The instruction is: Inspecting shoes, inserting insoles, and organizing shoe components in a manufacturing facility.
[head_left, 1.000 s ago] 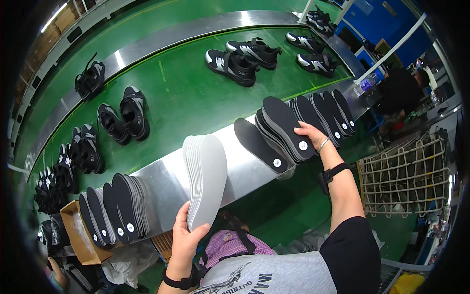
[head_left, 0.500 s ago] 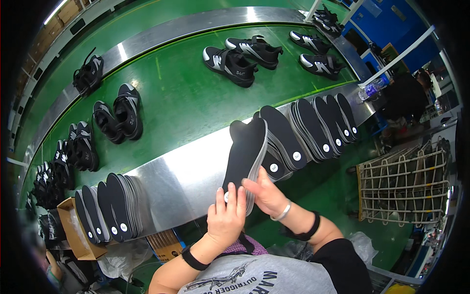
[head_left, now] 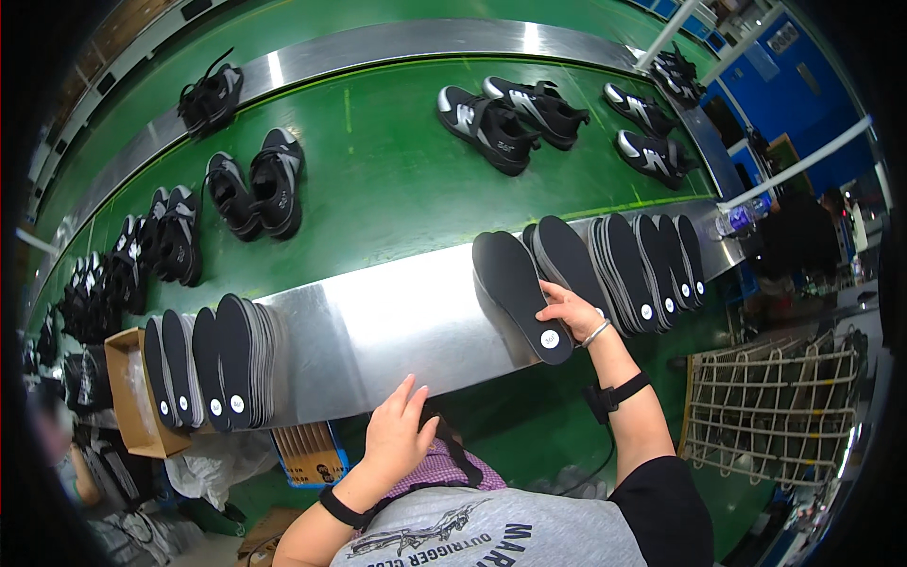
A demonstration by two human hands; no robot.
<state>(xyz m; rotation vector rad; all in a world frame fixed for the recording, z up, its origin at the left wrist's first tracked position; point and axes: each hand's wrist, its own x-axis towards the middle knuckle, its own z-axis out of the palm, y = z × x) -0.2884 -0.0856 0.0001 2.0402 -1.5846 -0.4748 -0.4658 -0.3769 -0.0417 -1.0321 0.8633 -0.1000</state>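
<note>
My right hand rests on the steel ledge, fingers touching a black insole that lies flat there, with a second black insole just behind it. My left hand hovers open near the ledge's front edge, holding nothing. Rows of black insoles stand to the right of my right hand. Another stack of black and grey insoles sits at the ledge's left end.
A green conveyor belt behind the ledge carries several black sneakers in pairs. A cardboard box sits at the lower left, a wire basket at the right. Another person stands at the far right.
The insole held up in both hands half a second ago now lies flat on the ledge. My left hand has let go and pulled back toward me.
</note>
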